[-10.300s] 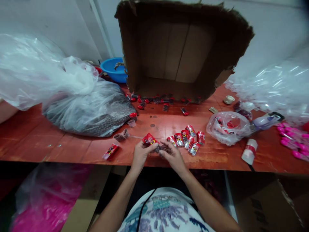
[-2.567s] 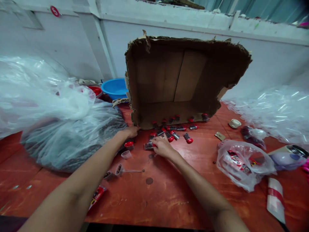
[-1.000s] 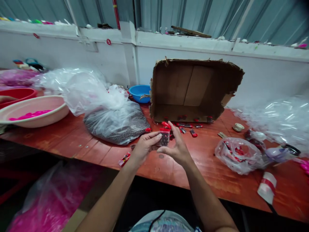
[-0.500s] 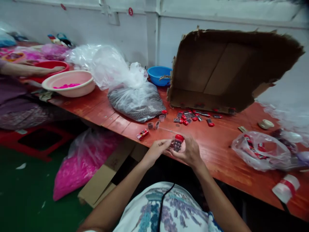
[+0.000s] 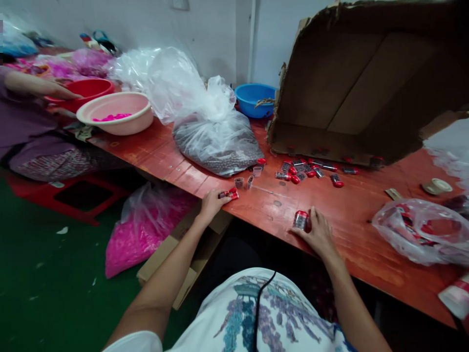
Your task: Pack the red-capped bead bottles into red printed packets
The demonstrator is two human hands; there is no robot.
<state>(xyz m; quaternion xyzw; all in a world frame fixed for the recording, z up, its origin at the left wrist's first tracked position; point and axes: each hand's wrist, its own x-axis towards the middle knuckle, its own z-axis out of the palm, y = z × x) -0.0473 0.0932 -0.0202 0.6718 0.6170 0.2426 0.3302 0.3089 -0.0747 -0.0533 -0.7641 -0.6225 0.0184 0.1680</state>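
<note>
My right hand [image 5: 319,233] has its thumb and fingers around a small clear jar [image 5: 301,221] with a red lid and dark beads inside, at the table's front edge. My left hand [image 5: 211,205] is closed at the fingertips on a small red printed packet [image 5: 232,194], further left along the same edge. Just beyond it are two small clear cups [image 5: 239,183] of dark beads. Another clear cup [image 5: 257,171] is beside the bead bag. Several red-capped jars [image 5: 300,171] lie in a loose heap in front of the cardboard box.
A large clear bag of dark beads [image 5: 220,146] rests mid-table, with a blue basin [image 5: 255,100] behind. The torn cardboard box [image 5: 351,88] lies open-side forward. At right is a plastic bag [image 5: 421,234] with red pieces. A co-worker's arm [image 5: 36,85] reaches into a red basin [image 5: 91,88].
My hands have parted. The left went left to the red packet on the table, and the right moved right with the jar and lowered it toward the tabletop. The view has shifted.
</note>
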